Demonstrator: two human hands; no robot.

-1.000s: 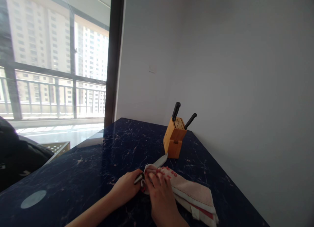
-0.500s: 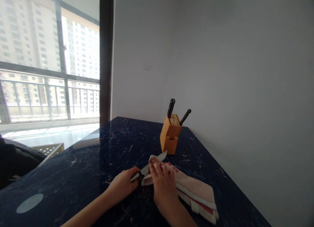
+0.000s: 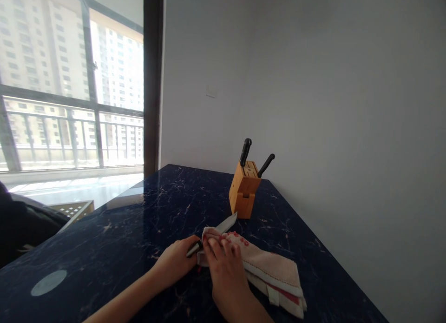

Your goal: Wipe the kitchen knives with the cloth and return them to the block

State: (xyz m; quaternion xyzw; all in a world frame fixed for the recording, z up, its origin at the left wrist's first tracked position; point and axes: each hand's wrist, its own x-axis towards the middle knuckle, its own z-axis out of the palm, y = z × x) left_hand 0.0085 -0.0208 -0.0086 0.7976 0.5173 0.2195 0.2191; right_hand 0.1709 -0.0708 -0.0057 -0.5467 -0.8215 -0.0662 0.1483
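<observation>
My left hand (image 3: 179, 259) is wrapped round the dark handle of a kitchen knife (image 3: 226, 224), whose blade points up and to the right, away from me. Over the lower blade lies a folded pink and white towel (image 3: 270, 265), and my right hand (image 3: 223, 263) grips it there with bent fingers. The towel hides the part of the blade near the handle; the tip shows bare. Its loose end trails to the right over the table. Just beyond the knife tip stands a wooden knife block (image 3: 242, 193), with two black-handled knives (image 3: 245, 152) in it.
The dark blue marbled table (image 3: 174, 197) runs back to the grey wall (image 3: 313, 104). A pale round spot (image 3: 49, 283) marks its left side. At far left are a black object (image 3: 24, 227), a lattice-topped piece (image 3: 75, 210) and a large window (image 3: 69, 81).
My right hand and the towel have slid down the blade toward the handle, so more of the tip end shows. My left hand stays on the handle. The view has shifted slightly.
</observation>
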